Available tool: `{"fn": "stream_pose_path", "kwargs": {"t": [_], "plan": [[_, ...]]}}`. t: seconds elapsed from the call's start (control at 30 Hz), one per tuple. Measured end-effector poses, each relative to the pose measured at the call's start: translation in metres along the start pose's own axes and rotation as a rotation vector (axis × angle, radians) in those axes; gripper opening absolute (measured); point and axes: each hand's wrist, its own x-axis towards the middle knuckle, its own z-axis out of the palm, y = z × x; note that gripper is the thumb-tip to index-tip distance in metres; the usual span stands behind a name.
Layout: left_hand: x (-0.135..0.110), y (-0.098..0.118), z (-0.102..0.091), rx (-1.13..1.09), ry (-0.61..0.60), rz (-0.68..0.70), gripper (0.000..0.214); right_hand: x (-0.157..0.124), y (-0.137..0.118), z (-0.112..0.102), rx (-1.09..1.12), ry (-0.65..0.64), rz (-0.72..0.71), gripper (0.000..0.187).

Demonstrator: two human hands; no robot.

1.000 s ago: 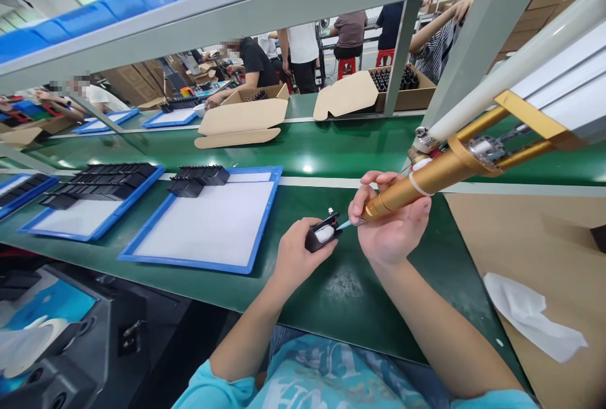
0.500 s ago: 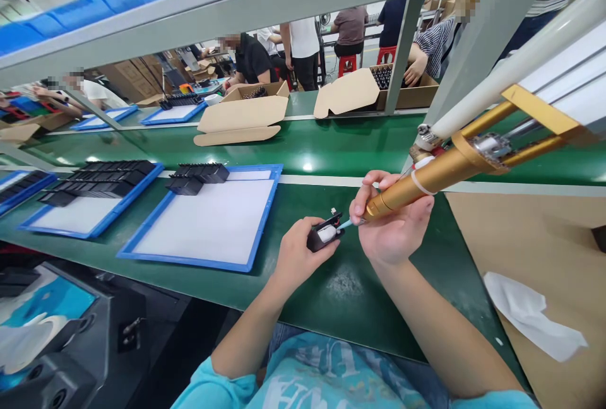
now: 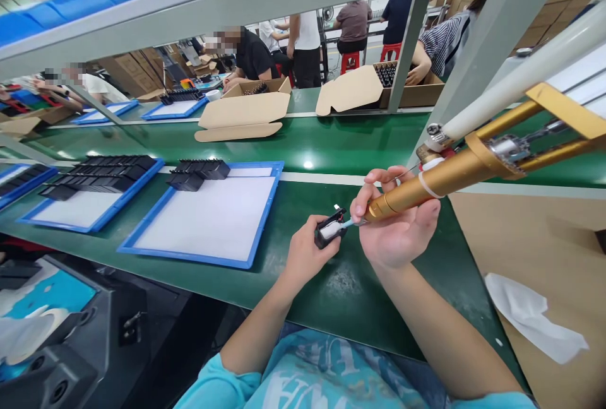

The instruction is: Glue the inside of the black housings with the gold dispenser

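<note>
My left hand [image 3: 303,251] is closed around a small black plastic housing [image 3: 326,237], tilted with its open side up and white material inside. A short connector sticks up from the housing's far end. My right hand [image 3: 398,226] supports a gold metal dispensing gun [image 3: 411,191] from below, fingers curled near its front end. The gun's pale blue nozzle [image 3: 348,223] reaches to the housing's edge. To the left, a blue-rimmed tray [image 3: 250,251] with a white liner bears several black housings [image 3: 199,175] along its back.
Another blue-rimmed tray [image 3: 95,227] with rows of black housings lies farther left. Cardboard [image 3: 534,251] covers the bench at right, with a crumpled white sheet [image 3: 533,314] on it. A grey shelf frame [image 3: 265,2] crosses ahead. Open cartons [image 3: 246,109] and other people are beyond the green belt.
The housing in my left hand has shifted slightly right and tilted differently beneath the nozzle. My right hand and the dispensing gun have moved a little right. The view has shifted slightly.
</note>
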Motion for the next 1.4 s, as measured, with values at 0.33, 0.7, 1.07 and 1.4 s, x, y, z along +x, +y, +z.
{"fn": "stream_pose_path", "kwargs": {"t": [0.33, 0.7, 1.07, 1.4], "plan": [[0.000, 0.011, 0.016, -0.129, 0.064, 0.215, 0.037, -0.005, -0.002, 0.004, 0.012, 0.007, 0.035, 0.041], [0.001, 0.009, 0.015, -0.135, 0.096, 0.253, 0.037, -0.005, -0.003, 0.004, 0.045, 0.016, 0.035, 0.041], [0.005, 0.003, -0.001, -0.075, -0.069, 0.038, 0.031, -0.003, 0.000, 0.003, 0.014, 0.029, 0.007, 0.040], [0.014, -0.054, -0.022, -0.013, -0.383, 0.035, 0.046, 0.001, 0.002, -0.001, 0.004, 0.052, -0.025, 0.045]]}}
